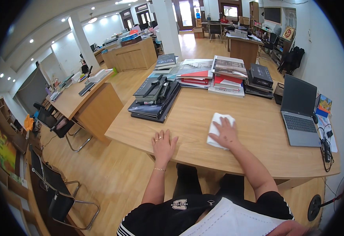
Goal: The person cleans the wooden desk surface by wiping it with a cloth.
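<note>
My left hand point(165, 147) rests flat on the near edge of the wooden desk point(187, 114), fingers apart, with a ring and a bracelet showing. To its right, my right hand point(227, 135) lies spread over a folded white cloth point(215, 140), palm down and pressing it against the desk top. The cloth sticks out past the fingers on the left and far sides. Beyond my left hand stands a stack of dark books and folders point(153, 106) with black objects on top, apart from both hands.
Along the far side stand piles of magazines and red folders point(227, 80) and a black box point(260, 74). An open laptop point(301, 120) is at the right, with a cable and power strip point(326, 151) beside it. Chairs point(61, 196) and another desk point(83, 98) are at the left.
</note>
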`<state>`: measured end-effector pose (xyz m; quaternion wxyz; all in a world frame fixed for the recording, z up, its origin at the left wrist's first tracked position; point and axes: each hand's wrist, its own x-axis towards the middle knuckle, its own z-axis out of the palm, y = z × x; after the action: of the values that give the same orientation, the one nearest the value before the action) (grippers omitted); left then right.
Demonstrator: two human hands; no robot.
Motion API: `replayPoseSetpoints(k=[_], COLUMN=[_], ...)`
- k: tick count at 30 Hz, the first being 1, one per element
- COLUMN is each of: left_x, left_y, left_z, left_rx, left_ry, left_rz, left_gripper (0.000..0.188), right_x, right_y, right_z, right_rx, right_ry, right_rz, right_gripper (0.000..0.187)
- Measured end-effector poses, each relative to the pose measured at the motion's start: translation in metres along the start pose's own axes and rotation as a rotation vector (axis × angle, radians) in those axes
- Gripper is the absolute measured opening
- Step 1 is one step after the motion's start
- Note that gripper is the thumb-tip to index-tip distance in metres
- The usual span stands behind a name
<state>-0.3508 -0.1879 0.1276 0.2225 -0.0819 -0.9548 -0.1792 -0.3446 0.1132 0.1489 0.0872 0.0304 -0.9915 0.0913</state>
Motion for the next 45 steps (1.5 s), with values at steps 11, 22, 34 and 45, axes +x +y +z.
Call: replayPoseSetpoints(k=[11, 22, 34, 45], left_x=[-0.001, -0.001, -0.001, 0.001], left_y=[-0.004, -0.001, -0.004, -0.002], left_z=[0.005, 0.000, 0.002, 0.002], left_rx=[-0.079, -0.025, -0.040, -0.030], left_ry=[0.013, -0.005, -0.025, -0.044], left_rz=[0.021, 0.008, 0.000, 0.004], left_gripper=[0.060, 0.058, 0.060, 0.062], right_x=[0.011, -0.066, -0.226, -0.269], right_y=[-0.126, -0.009, 0.130, 0.255], right_z=[0.026, -0.021, -0.072, -0.082], right_rx=[0.059, 0.072, -0.018, -0.170], right_ry=[-0.042, -0.064, 0.126, 0.195], right_rz=[-0.357, -0.232, 0.516, 0.962], right_gripper=[0.072, 0.071, 0.062, 0.062])
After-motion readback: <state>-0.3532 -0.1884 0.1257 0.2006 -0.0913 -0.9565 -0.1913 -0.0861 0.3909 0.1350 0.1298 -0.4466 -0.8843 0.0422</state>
